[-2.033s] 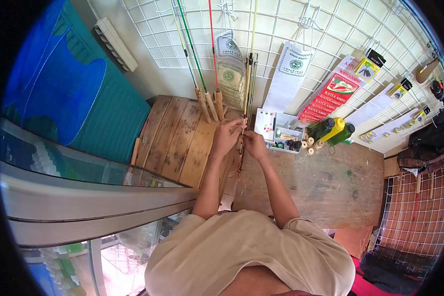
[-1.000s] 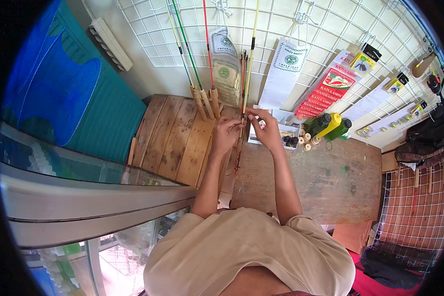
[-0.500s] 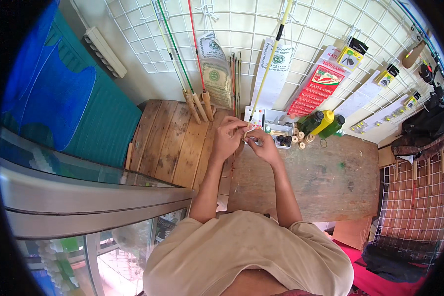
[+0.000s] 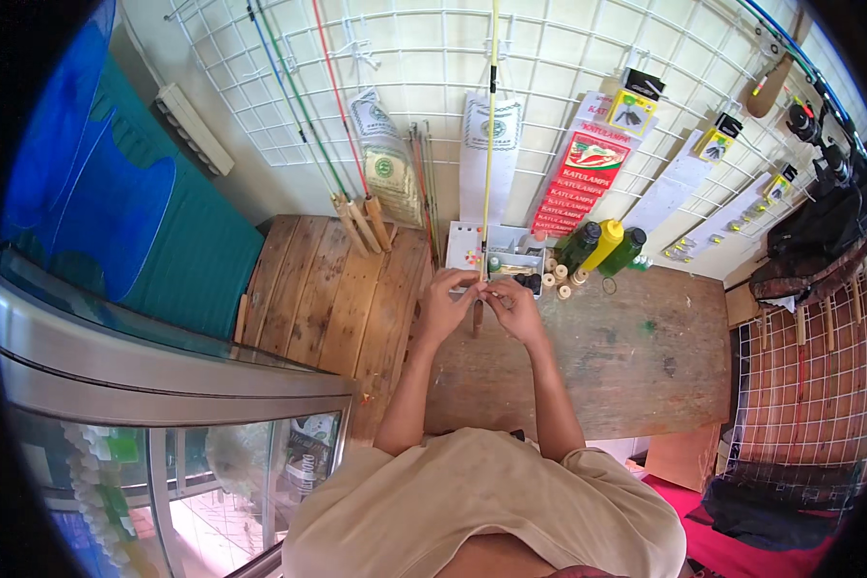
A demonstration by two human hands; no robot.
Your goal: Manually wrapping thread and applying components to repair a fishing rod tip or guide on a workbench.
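Observation:
A slender yellow fishing rod [image 4: 489,144] stands nearly upright before me, its tip running out past the top of the picture. Both hands meet at its lower part, just above the brown handle end [image 4: 478,320] that shows beneath my fingers. My left hand [image 4: 444,306] is closed with thumb and fingertips pinching the rod from the left. From the right, my right hand [image 4: 512,310] pinches at the same spot, fingers curled. Any thread or small piece between the fingertips is too small to make out.
Just beyond my hands lie a white compartment box [image 4: 522,260], wooden spools [image 4: 563,279] and dark and yellow bottles [image 4: 607,243] on the worn wooden table [image 4: 588,361]. More rods [image 4: 361,223] lean at the left. Packets hang on a white wire grid [image 4: 588,178]. A glass case [image 4: 178,400] borders the left.
The view has shifted, so the wall and table sit farther left in it. The rod is now closer to upright, and its handle end shows below my hands, which stay together on it.

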